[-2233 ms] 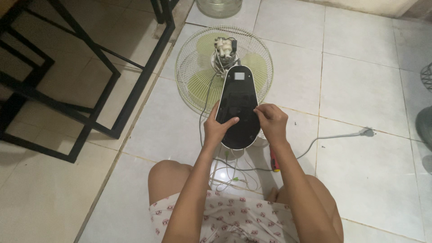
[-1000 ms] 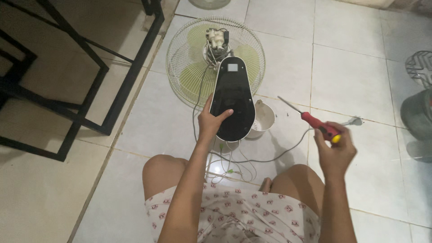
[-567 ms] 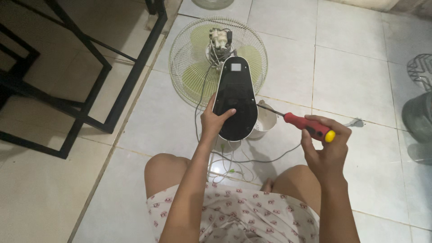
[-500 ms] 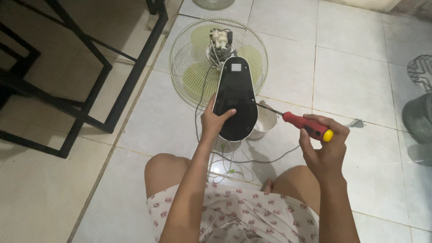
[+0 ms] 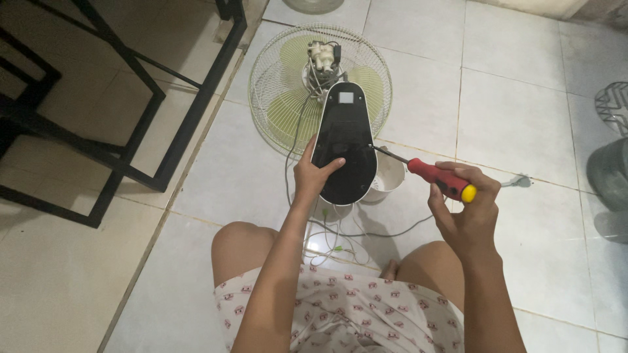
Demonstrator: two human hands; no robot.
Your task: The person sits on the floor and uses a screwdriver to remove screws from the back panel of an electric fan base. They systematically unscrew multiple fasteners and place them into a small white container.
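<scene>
My left hand [image 5: 313, 174] grips the lower left edge of a black oval fan base cover [image 5: 345, 140], held tilted above the floor. My right hand [image 5: 466, 204] is closed around a screwdriver [image 5: 434, 176] with a red handle and yellow end cap. Its metal shaft points left, and the tip touches the right edge of the cover. Behind the cover lies a fan with a white wire grille [image 5: 277, 85], green blades and an exposed motor [image 5: 322, 57], flat on the tiles. A white round part [image 5: 388, 178] sits under the cover's right side.
White and green wires [image 5: 330, 239] trail on the tiled floor between my knees. A grey cord with a plug [image 5: 522, 180] lies to the right. A black metal frame [image 5: 160, 108] stands at the left. A dark round object [image 5: 610, 173] and another wire grille [image 5: 613, 104] sit at the right edge.
My right hand left the cover, picked up the screwdriver from the right, and brought its tip leftward to the cover's right edge. My left hand kept hold of the cover.
</scene>
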